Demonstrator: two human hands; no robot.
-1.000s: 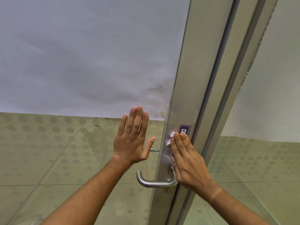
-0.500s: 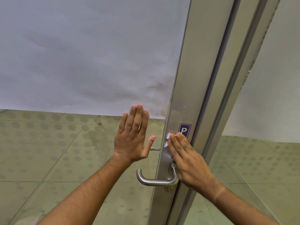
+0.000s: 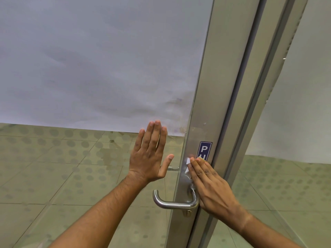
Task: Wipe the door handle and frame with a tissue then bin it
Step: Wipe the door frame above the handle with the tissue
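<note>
A metal door frame runs upright through the middle right, with a steel lever handle low on it. My right hand lies flat on the frame just above the handle and presses a white tissue against the metal; only the tissue's edges show beside my fingers. My left hand rests flat on the glass door panel left of the frame, fingers spread, holding nothing.
A blue sticker with white letters sits on the frame right above my right fingertips. Frosted film covers the upper glass. A second frame post and glass panel stand to the right. Tiled floor shows through the glass.
My right hand has slid the tissue down the frame, uncovering more of the blue sticker. My left hand has stayed flat on the glass.
</note>
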